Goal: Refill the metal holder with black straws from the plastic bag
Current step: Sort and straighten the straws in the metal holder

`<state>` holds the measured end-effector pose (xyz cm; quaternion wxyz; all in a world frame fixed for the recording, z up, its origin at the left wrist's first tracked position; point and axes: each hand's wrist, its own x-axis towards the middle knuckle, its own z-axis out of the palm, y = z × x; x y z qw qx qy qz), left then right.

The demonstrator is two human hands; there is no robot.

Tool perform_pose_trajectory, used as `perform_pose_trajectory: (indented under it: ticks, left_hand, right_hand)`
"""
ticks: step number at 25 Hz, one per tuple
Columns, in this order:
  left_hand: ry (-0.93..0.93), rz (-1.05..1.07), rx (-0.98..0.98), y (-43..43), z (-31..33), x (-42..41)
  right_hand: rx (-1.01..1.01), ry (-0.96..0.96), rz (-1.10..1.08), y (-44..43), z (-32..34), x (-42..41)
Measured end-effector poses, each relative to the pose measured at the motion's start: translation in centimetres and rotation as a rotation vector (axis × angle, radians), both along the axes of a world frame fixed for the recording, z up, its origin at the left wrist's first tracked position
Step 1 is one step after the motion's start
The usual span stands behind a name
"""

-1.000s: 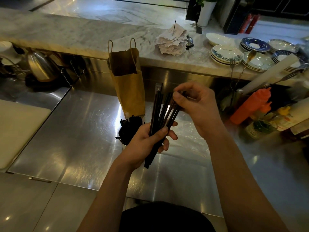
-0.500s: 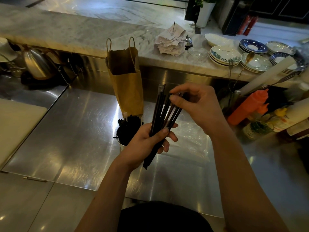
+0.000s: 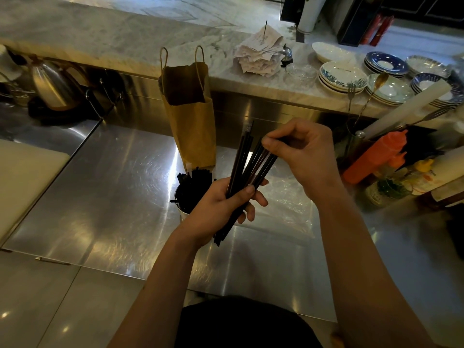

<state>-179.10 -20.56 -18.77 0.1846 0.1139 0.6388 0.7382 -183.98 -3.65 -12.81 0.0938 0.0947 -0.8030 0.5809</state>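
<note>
1. Step in hand, by my reading: squaring up a fistful of black straws before loading. The left hand grips the bundle low down, fingers and thumb curled round it, and the straws fan upward.
2. The right hand pinches the upper ends of a few straws between thumb and fingertips.
3. The metal holder stands just left of the left hand, partly hidden behind it, already holding many straws.
4. The plastic bag lies flat on the steel counter, beneath and right of the left hand.
5. Next move likely calls for closing the fan, swinging the bundle left and lowering it ends-down into whatever gap remains.
</note>
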Motion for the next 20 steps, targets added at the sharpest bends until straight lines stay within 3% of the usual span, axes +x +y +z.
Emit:
perform_pose_trajectory:
  ticks: [15,20]
  left_hand:
    - [0.023,-0.057,-0.056,0.0,0.1,0.2]
    - [0.036,-0.058,-0.107,-0.3,0.0,0.4]
  right_hand:
    - [0.116,0.049,0.003,0.9,1.0,0.3]
    - [0.294,-0.042,0.127,1.6,1.7,0.4]
